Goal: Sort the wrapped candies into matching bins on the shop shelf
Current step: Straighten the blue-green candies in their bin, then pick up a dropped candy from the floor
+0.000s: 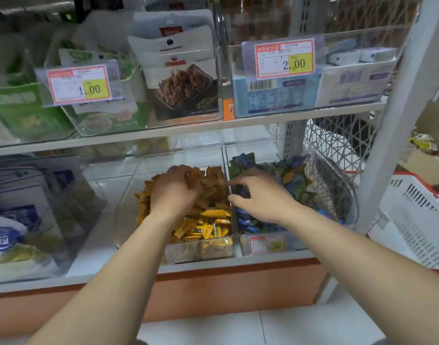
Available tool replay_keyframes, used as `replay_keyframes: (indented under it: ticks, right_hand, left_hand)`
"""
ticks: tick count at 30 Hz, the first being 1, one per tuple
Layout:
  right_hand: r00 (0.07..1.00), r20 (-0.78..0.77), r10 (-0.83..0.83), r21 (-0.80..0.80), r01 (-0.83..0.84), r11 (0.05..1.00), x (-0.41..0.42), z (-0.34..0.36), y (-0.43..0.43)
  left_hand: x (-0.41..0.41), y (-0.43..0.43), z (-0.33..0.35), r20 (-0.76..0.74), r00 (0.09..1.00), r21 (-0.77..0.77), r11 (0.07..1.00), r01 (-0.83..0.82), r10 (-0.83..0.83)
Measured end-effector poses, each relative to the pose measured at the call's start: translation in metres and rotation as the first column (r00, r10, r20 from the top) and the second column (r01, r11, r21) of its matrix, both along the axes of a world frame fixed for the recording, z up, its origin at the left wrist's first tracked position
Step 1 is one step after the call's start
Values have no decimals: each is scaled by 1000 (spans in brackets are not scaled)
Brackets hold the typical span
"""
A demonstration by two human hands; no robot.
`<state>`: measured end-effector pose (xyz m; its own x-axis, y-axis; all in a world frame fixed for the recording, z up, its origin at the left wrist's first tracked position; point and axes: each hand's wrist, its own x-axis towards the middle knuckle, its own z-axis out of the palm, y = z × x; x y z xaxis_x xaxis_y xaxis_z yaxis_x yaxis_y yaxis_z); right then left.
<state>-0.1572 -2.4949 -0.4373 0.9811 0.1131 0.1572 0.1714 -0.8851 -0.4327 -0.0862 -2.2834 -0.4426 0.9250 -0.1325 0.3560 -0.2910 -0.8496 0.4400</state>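
Sorting looks well along: yellow candies [208,227] fill the left bin [198,253] and blue candies [291,168] the right bin [298,242], with a few yellow strays among the blue. The left hand [174,190] curls its grip on yellow candies. The right hand [263,197] is at the divider with its grip half-open, and I cannot tell if it holds anything; the upper shelf [163,135] leaves little headroom.

Quick count: two candy bins lower middle, yellow bin [198,251] and blue bin [296,241]; three price tags, upper-left tag [79,84], upper-right tag [284,58], lower-middle tag [267,245]; one white basket [417,220] right.
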Motion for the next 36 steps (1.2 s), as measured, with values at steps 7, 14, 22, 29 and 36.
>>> replay_keyframes:
  ticks: [7, 14, 22, 29, 36]
  right_hand:
    - [1000, 1, -30, -113, 30, 993, -28, 1, -12]
    - [998, 64, 13, -61, -10, 998, -92, 10, -21]
    - [913, -378, 152, -36, -179, 983, -147, -114, -1]
    - [640, -765, -74, -103, -8, 995, -170, -286, -21]
    - [569, -803, -178, -149, 97, 984, -233, -394, -2]
  left_hand:
    - [-4, 17, 10, 22, 999, -11, 1000, -26, 27]
    - [-113, -4, 19, -32, 909, -13, 910, 415, -415]
    - [-181, 9, -140, -776, 587, 327, 650, 686, -230]
    - [-209, 12, -290, -887, 459, 246, 782, 572, -57]
    - [-232, -6, -344, -930, 359, 189, 736, 650, -79]
